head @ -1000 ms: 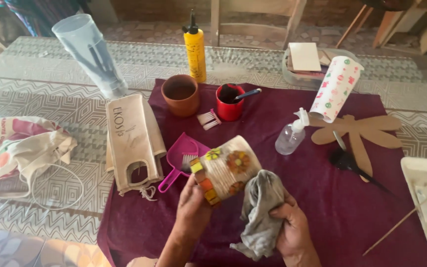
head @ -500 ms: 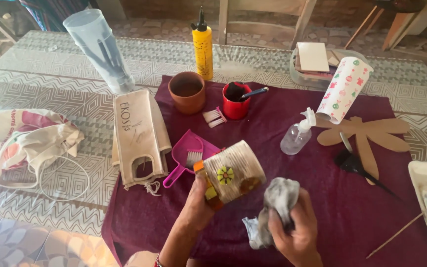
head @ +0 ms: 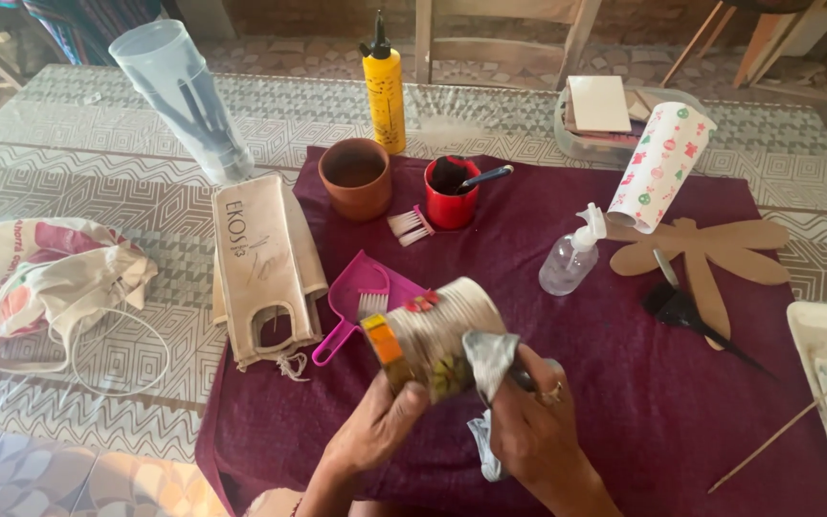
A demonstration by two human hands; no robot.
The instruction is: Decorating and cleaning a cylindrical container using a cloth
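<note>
Bench [head: 528, 105] with patterned covering, maroon cloth [head: 624, 383] over the near middle; tiled floor and chair legs behind. On the cloth: clay pot [head: 354, 177], red cup [head: 451, 194], spray bottle [head: 569, 257], pink dustpan [head: 356, 302]. Can [head: 428, 335] is held tilted above the cloth's near edge. Left hand [head: 375, 431] fingers closed around its base. Right hand [head: 528, 431] fingers closed on a grey rag [head: 486, 356], pressed against the can.

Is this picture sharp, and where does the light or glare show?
Head view: mostly sharp; the hands, left hand and right hand, and the decorated can look slightly soft. Glare streaks the clear table cover behind the yellow bottle. Sunlight patches the floor at bottom left.
</note>
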